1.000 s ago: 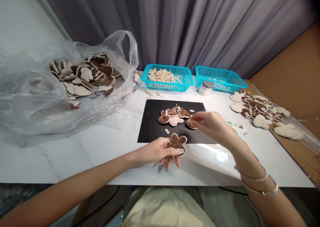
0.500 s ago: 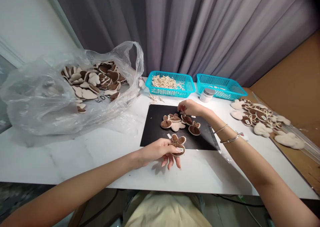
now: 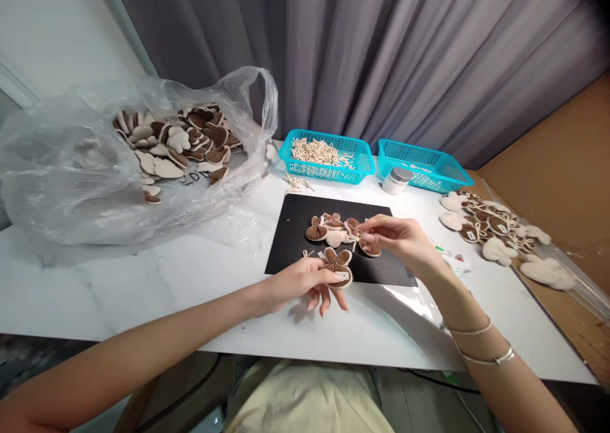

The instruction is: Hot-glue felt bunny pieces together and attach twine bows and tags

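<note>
My left hand (image 3: 302,281) grips a brown plush rabbit-head patch (image 3: 339,259) with pale edging, thumb across its front by a small white label (image 3: 341,276). Its other fingers hang loosely below. Thumb and forefinger of my right hand (image 3: 400,237) are pinched on a small cream string bow (image 3: 353,238), just above and right of that patch. Behind lie several more brown patches (image 3: 316,232) and a pale one (image 3: 335,238) on a black mat (image 3: 286,242). Another loose bow (image 3: 308,254) sits beside my left hand.
A clear plastic bag (image 3: 61,185) full of patches spreads over the left. At the back stand a turquoise basket (image 3: 328,173) of cream bows, a second turquoise basket (image 3: 443,177) and a lidded jar (image 3: 396,182). Patches with bows (image 3: 476,226) are piled at the right.
My right hand has come back from the mat's far side toward me, with a bow now visible in its fingertips. My left hand keeps hold of the patch in nearly the same place.
</note>
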A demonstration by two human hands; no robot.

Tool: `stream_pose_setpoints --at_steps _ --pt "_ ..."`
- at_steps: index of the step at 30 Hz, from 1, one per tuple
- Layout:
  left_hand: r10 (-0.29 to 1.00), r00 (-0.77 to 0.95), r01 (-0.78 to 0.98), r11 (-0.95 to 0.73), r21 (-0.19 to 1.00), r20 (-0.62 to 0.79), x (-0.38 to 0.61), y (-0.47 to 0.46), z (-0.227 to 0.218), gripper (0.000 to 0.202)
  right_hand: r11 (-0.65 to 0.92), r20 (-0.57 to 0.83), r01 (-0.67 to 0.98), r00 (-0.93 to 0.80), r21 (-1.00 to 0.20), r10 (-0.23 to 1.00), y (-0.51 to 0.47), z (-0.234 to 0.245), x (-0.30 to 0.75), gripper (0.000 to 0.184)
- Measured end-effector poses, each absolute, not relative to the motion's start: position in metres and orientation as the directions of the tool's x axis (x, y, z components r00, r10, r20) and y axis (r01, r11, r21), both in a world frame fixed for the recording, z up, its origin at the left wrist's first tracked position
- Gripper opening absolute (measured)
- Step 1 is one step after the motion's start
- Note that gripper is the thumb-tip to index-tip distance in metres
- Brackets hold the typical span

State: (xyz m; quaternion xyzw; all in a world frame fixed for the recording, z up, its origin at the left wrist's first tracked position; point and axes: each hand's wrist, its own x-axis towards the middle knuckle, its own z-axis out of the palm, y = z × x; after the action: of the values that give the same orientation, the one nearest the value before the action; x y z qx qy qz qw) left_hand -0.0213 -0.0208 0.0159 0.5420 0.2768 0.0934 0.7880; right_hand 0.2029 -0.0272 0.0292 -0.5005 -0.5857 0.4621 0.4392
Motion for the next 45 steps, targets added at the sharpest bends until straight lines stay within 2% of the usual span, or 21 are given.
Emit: stream_pose_setpoints --at_steps 4,7,11,13,17,19,31,41,43,45 --pt "0.502 0.800 0.139 0.378 0.915 -0.329 -0.022 -0.021 0.017 0.027 -0.003 -0.033 0.244 -0.122 -0.970 0.992 -0.032 0.019 0.202 0.027" --pt "0.527 0.783 0.133 0.379 0.916 -0.331 -0.021 -0.019 0.016 0.028 -0.020 -0.105 0.383 -0.202 -0.923 0.974 -0.029 0.010 0.209 0.028" --pt "0.514 0.788 0.130 0.401 0.907 -0.340 -0.020 -0.018 0.014 0.027 0.133 0.057 0.643 -0.138 -0.754 0.989 -0.029 0.010 0.219 0.022" --pt "0.507 0.790 0.136 0.402 0.905 -0.344 -0.020 -0.017 0.014 0.027 0.210 0.114 0.718 -0.180 -0.664 0.977 -0.030 0.013 0.220 0.018" --pt "0.521 0.781 0.142 0.387 0.911 -0.343 -0.020 -0.018 0.014 0.029 0.441 0.163 0.689 -0.432 -0.575 0.887 -0.031 0.012 0.213 0.016" --pt "0.529 0.778 0.140 0.379 0.915 -0.339 -0.019 -0.017 0.014 0.029 0.505 0.187 0.656 -0.494 -0.560 0.849 -0.031 0.007 0.209 0.015" --pt "0.547 0.759 0.157 0.372 0.915 -0.353 -0.019 -0.017 0.014 0.028 0.432 0.130 0.690 -0.445 -0.580 0.886 -0.032 0.001 0.200 0.020" --pt "0.553 0.761 0.158 0.351 0.923 -0.341 -0.019 -0.016 0.014 0.030 0.504 0.155 0.790 -0.482 -0.349 0.862 -0.040 -0.011 0.190 0.020" --pt "0.553 0.759 0.155 0.358 0.921 -0.343 -0.019 -0.016 0.013 0.028 0.506 0.157 0.789 -0.484 -0.348 0.861 -0.041 -0.009 0.191 0.020" --pt "0.558 0.754 0.148 0.368 0.918 -0.346 -0.019 -0.015 0.014 0.026 0.487 0.151 0.777 -0.468 -0.399 0.871 -0.041 -0.006 0.196 0.020"
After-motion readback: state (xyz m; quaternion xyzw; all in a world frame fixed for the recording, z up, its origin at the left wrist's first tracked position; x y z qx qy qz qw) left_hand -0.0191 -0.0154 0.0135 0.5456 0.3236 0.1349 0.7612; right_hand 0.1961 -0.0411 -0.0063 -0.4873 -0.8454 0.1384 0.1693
